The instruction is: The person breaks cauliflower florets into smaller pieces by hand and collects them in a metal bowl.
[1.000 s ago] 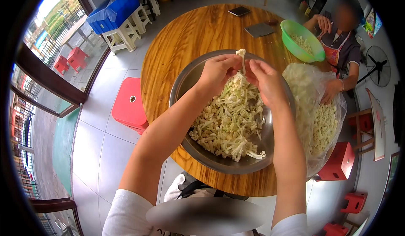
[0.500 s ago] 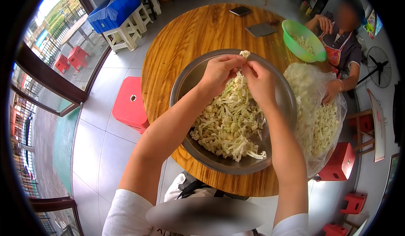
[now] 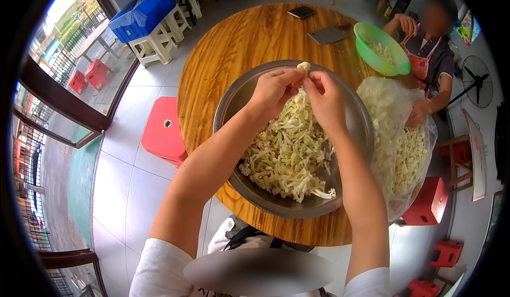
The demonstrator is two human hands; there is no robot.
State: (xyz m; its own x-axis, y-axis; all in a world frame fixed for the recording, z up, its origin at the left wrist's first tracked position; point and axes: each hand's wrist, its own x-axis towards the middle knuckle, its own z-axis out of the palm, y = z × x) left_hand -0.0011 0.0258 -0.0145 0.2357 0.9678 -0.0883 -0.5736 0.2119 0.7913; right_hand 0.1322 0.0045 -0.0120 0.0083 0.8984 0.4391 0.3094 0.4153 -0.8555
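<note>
A small cauliflower floret (image 3: 303, 66) is pinched at the fingertips of both my hands, above the far part of a wide metal basin (image 3: 226, 108). My left hand (image 3: 277, 90) closes on it from the left, and my right hand (image 3: 324, 98) meets it from the right with thumb and fingers together. Below them, the basin holds a heap of cauliflower pieces (image 3: 289, 153) with pale stems. The lower end of the floret is partly hidden by my fingers.
Right of the basin lies a clear plastic bag (image 3: 390, 111) of cauliflower, touched by another person's hand (image 3: 419, 112). Behind it stands a green bowl (image 3: 366, 37). A cleaver (image 3: 326, 35) and a phone (image 3: 302, 12) lie on the wooden table (image 3: 207, 74). Red stools (image 3: 159, 130) flank the table.
My hands stay together over the basin, the fingertips drawn slightly closer around the floret. The floret sits slightly further left. The other person's hands are nearly unchanged.
</note>
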